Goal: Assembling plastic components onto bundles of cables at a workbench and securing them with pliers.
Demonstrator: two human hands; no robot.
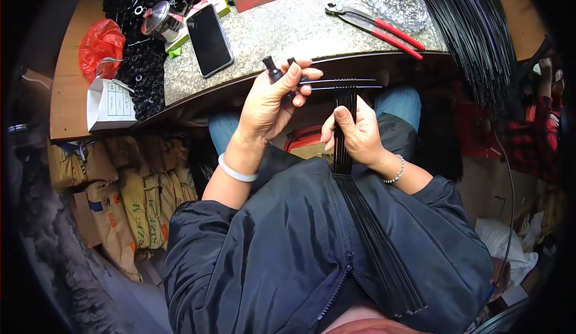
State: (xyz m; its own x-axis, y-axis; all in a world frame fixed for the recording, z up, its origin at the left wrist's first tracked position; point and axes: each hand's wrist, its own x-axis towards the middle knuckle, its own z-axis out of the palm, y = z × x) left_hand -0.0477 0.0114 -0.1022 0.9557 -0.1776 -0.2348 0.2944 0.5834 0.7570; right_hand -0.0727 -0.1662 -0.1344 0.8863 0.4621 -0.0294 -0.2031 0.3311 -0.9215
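My left hand (pixel 264 109) is closed around a black plastic tubular piece (pixel 273 70), whose flared end sticks up past the thumb. A second dark tip shows by the fingers. Two thin dark rods (pixel 324 87) reach rightward from this hand, crossing the top of a bundle of thin black rods like umbrella ribs (pixel 343 148). My right hand (pixel 363 136) grips that bundle, thumb on top and fingers wrapped round it. The bundle's long lower part trails over my dark jacket toward the lower right. How the two rods join the tubular piece is hidden by my fingers.
On the workbench lie a phone (pixel 209 40), red-handled pliers (pixel 378 29), a glass dish (pixel 399 4) and a glass jar (pixel 163 22). Black plastic parts (pixel 147 82) are heaped at left; long black rods (pixel 468 28) hang over the right edge. Sacks (pixel 114 214) stand below left.
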